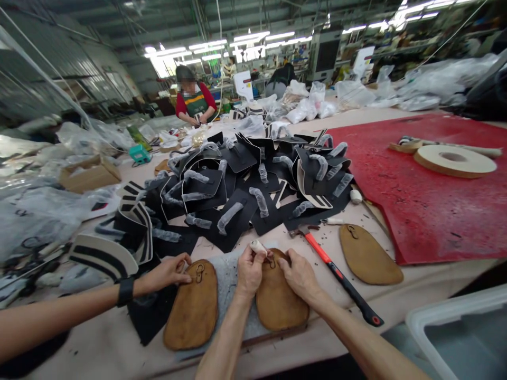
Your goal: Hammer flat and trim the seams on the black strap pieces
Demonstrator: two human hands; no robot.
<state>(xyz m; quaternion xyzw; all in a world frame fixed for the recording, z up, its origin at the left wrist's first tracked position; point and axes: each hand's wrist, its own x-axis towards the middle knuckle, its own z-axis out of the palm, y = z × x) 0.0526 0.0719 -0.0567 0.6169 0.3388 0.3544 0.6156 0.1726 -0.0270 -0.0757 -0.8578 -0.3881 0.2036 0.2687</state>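
My left hand [249,270] is closed round a small tool with a white handle [258,247]. The tool's lower end points at the metal hook at the top of a brown leather piece [281,303]; its tip is too small to make out. On the same piece's upper right edge, my right hand [299,274] pinches the leather with thumb and fingers. Both lie over a grey board [232,279]. To the left, a co-worker's hand [174,272] with a black wristband touches a second brown leather piece [192,311] with a hook.
An orange-and-black hammer [336,274] lies right of my hands, beside another leather piece [368,256]. A heap of black panels [237,200] with wrapped handles rises ahead. A red sheet [428,200] bears a tape roll [455,160]. A plastic bin [455,311] stands lower right.
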